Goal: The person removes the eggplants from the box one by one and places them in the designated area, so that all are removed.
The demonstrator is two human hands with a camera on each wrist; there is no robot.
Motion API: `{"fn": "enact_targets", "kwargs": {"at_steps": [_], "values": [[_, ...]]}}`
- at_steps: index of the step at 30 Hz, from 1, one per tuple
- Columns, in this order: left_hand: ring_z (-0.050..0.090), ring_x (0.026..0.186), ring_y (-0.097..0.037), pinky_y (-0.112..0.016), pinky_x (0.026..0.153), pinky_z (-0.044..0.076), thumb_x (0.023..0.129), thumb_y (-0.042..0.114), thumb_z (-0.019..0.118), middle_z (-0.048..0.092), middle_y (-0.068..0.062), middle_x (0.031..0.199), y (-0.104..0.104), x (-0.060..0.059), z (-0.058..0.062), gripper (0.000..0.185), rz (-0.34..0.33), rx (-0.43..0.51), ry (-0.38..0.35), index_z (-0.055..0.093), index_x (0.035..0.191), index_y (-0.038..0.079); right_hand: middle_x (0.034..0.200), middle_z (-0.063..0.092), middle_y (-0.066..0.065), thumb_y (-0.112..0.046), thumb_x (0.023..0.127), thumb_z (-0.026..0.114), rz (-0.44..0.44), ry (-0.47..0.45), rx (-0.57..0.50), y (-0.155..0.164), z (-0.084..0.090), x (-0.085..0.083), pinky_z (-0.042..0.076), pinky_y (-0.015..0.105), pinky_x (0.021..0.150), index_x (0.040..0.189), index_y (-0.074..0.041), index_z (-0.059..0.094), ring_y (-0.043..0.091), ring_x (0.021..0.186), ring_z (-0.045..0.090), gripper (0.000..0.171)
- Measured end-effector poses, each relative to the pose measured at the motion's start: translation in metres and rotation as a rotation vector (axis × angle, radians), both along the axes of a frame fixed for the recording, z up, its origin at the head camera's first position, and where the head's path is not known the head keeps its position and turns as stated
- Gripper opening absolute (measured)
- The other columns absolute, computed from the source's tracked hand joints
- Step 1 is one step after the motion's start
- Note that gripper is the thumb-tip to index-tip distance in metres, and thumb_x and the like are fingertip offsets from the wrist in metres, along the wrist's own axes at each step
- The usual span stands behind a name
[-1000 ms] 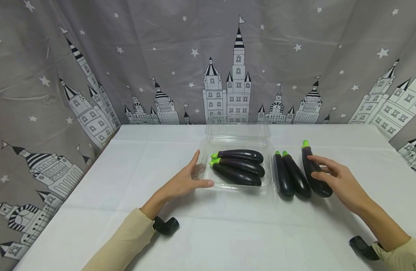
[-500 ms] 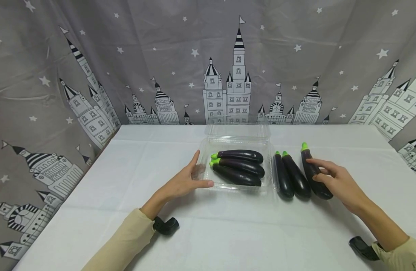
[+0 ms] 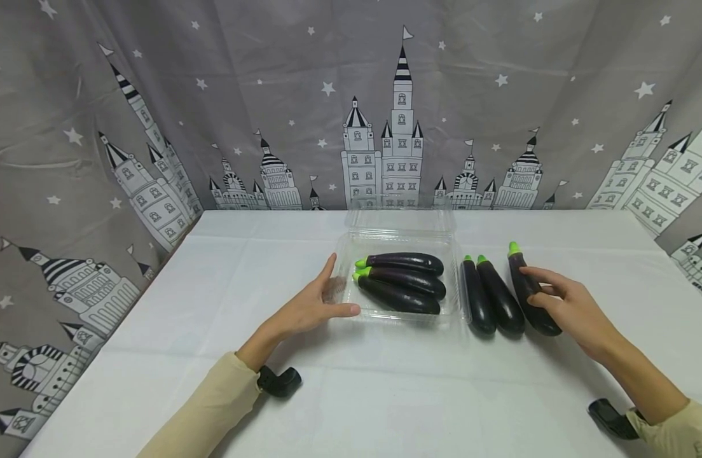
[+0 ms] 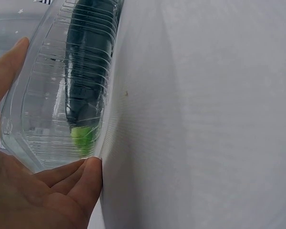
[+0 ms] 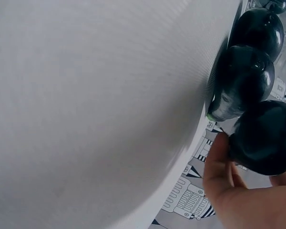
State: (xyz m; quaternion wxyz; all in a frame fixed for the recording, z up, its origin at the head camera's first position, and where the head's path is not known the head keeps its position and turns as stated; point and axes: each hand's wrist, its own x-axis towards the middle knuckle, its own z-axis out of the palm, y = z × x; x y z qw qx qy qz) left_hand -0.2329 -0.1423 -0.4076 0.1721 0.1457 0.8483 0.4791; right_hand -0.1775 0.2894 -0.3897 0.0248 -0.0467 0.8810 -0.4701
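A clear plastic clamshell container (image 3: 399, 240) stands open mid-table with three dark purple eggplants (image 3: 405, 283) lying in it. My left hand (image 3: 343, 286) rests against its left wall, fingers straight and thumb at the front corner; the left wrist view shows this left hand (image 4: 57, 105) on the ribbed container wall (image 4: 40, 133), with an eggplant (image 4: 88, 62) inside. Right of the container, three eggplants lie on the cloth. My right hand (image 3: 528, 284) grips the rightmost eggplant (image 3: 548, 321). In the right wrist view the hand (image 5: 250, 167) wraps that eggplant's end (image 5: 264, 138).
Two loose eggplants (image 3: 491, 299) lie between the container and the held one. The table (image 3: 385, 394) has a white cloth. A grey castle-print curtain (image 3: 156, 127) hangs behind it and on the left. Black wrist cameras (image 3: 279, 380) sit on both forearms.
My right hand has come down and closed its fingers round the rightmost eggplant, which shifted slightly. The left hand and the container have stayed still.
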Motion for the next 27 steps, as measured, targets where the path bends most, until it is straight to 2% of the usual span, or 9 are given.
{"fn": "enact_targets", "kwargs": {"at_steps": [4,7,10,12,27], "values": [[0.017,0.147,-0.035,-0.06,0.114,0.015,0.081,0.047,0.079,0.027,-0.02,0.158,0.0,0.0008,0.0006,0.12,0.001,-0.007,0.003,-0.008,0.159,0.022,0.145,0.037,0.033,-0.011,0.099,0.052,-0.015,-0.011,0.058,-0.0004,-0.0032,-0.0016,0.043,0.055,0.09,0.149,0.002,0.038,0.05,0.127,0.041,0.053],[0.016,0.147,-0.034,-0.059,0.114,0.014,0.08,0.048,0.079,0.026,-0.02,0.158,0.0001,0.0008,0.0005,0.12,0.003,-0.008,0.004,-0.007,0.159,0.022,0.144,0.04,0.034,-0.012,0.099,0.054,-0.012,-0.02,0.089,0.0004,-0.005,-0.0027,0.047,0.039,0.085,0.148,0.003,0.038,0.049,0.126,0.044,0.054],[0.016,0.147,-0.034,-0.058,0.115,0.014,0.079,0.049,0.08,0.026,-0.02,0.158,0.0002,0.0004,0.0004,0.121,0.006,-0.008,0.004,-0.007,0.159,0.022,0.142,0.042,0.034,-0.012,0.099,0.056,-0.005,-0.022,0.1,0.0011,-0.006,-0.0036,0.046,0.023,0.079,0.147,0.004,0.039,0.048,0.125,0.045,0.054],[0.017,0.147,-0.034,-0.057,0.115,0.014,0.079,0.049,0.08,0.026,-0.02,0.158,0.0003,0.0005,0.0005,0.121,0.009,-0.01,0.006,-0.007,0.159,0.022,0.141,0.043,0.034,-0.013,0.099,0.056,0.002,-0.022,0.101,0.0012,-0.0062,-0.0038,0.045,0.019,0.077,0.147,0.004,0.04,0.048,0.125,0.046,0.054],[0.017,0.147,-0.034,-0.058,0.114,0.015,0.081,0.047,0.079,0.026,-0.021,0.158,-0.0005,0.0001,0.0002,0.119,-0.006,0.002,0.011,-0.007,0.159,0.021,0.14,0.044,0.035,-0.014,0.1,0.054,0.018,-0.023,0.121,0.0024,-0.0082,-0.0034,0.045,0.02,0.078,0.147,0.006,0.039,0.049,0.124,0.047,0.053]]}}
